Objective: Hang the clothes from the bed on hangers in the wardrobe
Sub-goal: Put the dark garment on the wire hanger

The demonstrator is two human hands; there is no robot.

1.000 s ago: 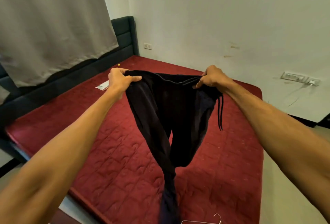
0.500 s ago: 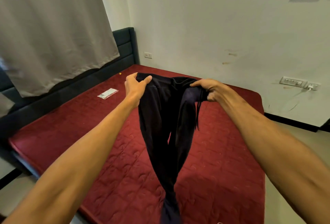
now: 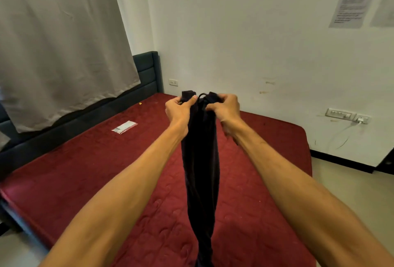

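Dark trousers (image 3: 201, 160) hanging folded lengthwise, waistband gripped by left hand (image 3: 179, 110) and right hand (image 3: 226, 110) fingers side by side, red bed (image 3: 85, 170) below

The left hand (image 3: 179, 113) and right hand (image 3: 226, 110) are bare, as are both forearms behind them, as far back as shows.

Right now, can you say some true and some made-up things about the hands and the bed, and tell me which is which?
1. The left hand and the right hand both hold the dark trousers. True.
2. A small packet lies on the red bed. True.
3. The trousers lie flat on the bed. False: they hang down from the hands.
4. The hands are far apart. False: they are close together at the waistband.
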